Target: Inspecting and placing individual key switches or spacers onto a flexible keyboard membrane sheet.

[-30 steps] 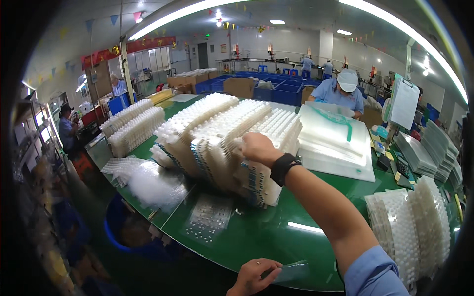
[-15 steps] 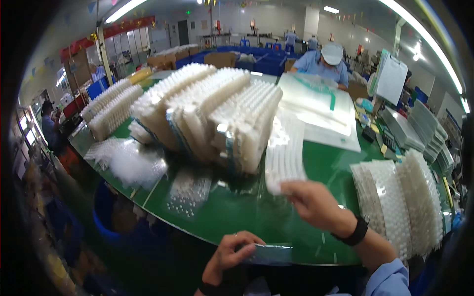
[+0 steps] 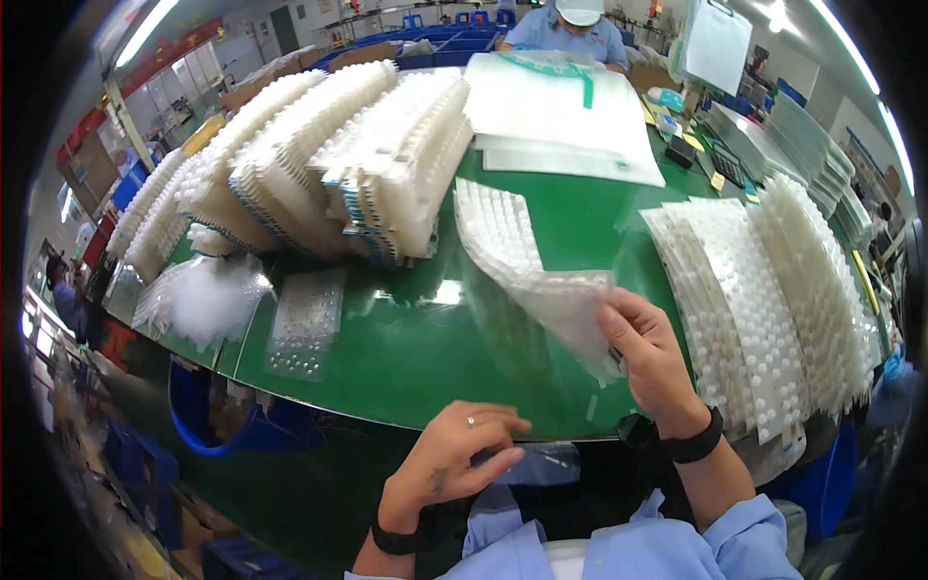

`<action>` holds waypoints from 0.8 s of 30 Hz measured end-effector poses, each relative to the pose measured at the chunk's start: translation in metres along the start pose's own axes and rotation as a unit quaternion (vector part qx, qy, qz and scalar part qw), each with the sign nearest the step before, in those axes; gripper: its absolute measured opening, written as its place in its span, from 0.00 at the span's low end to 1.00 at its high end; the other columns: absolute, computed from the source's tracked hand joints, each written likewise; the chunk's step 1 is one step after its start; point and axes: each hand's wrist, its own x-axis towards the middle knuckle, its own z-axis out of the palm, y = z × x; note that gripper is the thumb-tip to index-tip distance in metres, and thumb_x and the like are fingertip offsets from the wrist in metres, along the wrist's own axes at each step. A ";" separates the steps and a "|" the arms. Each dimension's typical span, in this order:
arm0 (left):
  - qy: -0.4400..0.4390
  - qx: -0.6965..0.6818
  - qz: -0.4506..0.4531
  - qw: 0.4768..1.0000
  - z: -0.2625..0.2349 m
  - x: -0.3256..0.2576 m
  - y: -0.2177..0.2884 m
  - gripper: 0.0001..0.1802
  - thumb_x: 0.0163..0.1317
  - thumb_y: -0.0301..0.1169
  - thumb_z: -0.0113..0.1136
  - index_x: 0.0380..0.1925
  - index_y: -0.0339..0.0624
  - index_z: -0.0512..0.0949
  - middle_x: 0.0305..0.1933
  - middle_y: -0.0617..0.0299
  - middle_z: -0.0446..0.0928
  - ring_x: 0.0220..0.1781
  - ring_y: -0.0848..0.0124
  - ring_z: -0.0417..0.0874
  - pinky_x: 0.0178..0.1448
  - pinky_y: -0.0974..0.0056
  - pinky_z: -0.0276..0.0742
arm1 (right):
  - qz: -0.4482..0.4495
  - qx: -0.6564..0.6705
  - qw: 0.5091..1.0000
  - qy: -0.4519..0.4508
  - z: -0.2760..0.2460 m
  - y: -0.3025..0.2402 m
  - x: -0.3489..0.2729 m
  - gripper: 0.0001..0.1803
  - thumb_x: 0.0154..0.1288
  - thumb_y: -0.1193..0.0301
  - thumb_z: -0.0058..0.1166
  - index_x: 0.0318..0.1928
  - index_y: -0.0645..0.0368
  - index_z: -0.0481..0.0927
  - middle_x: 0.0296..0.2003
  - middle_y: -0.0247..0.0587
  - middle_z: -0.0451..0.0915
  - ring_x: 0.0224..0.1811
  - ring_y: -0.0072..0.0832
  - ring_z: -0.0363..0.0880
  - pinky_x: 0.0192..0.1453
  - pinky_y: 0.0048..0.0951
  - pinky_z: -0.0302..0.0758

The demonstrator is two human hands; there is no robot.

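Note:
My right hand [image 3: 650, 358] grips the near end of a strip of white bumpy plastic trays [image 3: 522, 256], which trails back across the green table [image 3: 406, 358]. My left hand [image 3: 454, 456] rests palm down at the table's near edge, fingers together, on a clear plastic piece [image 3: 546, 464]. A large leaning pile of the same white trays [image 3: 338, 164] stands behind the strip.
More stacked white trays [image 3: 773, 300] fan out on the right. A flat clear tray [image 3: 304, 324] and a crumpled clear bag [image 3: 208, 300] lie at the left. White sheets [image 3: 561, 116] lie at the back, where another person in blue [image 3: 570, 24] works.
My right hand has pulled a strip of trays off the big pile toward me, from the pile's top down to the near edge. My left hand has come up over the clear piece.

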 end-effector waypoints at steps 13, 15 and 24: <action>0.011 0.047 -0.076 0.996 0.009 -0.007 -0.009 0.09 0.56 0.33 0.65 0.22 0.44 0.77 0.56 0.59 0.82 0.70 0.54 0.71 0.75 0.46 0.48 | -0.287 -0.432 0.852 0.066 -0.018 -0.031 -0.025 0.15 0.65 0.83 0.50 0.52 0.64 0.80 0.49 0.54 0.82 0.53 0.46 0.81 0.57 0.39 0.76; -0.001 0.058 -0.089 0.994 0.007 -0.013 -0.014 0.10 0.56 0.34 0.65 0.22 0.44 0.77 0.56 0.58 0.82 0.69 0.54 0.72 0.75 0.47 0.49 | -0.210 -0.477 0.853 -0.016 -0.001 -0.016 -0.034 0.16 0.63 0.82 0.53 0.51 0.62 0.81 0.50 0.52 0.81 0.52 0.48 0.81 0.55 0.41 0.77; 0.035 -0.201 -0.114 0.972 -0.015 -0.019 -0.025 0.09 0.52 0.33 0.64 0.21 0.41 0.77 0.43 0.52 0.86 0.54 0.57 0.84 0.67 0.50 0.64 | -0.002 0.004 0.991 0.137 0.004 0.027 -0.044 0.14 0.74 0.76 0.46 0.54 0.67 0.80 0.51 0.43 0.83 0.52 0.25 0.80 0.56 0.26 0.75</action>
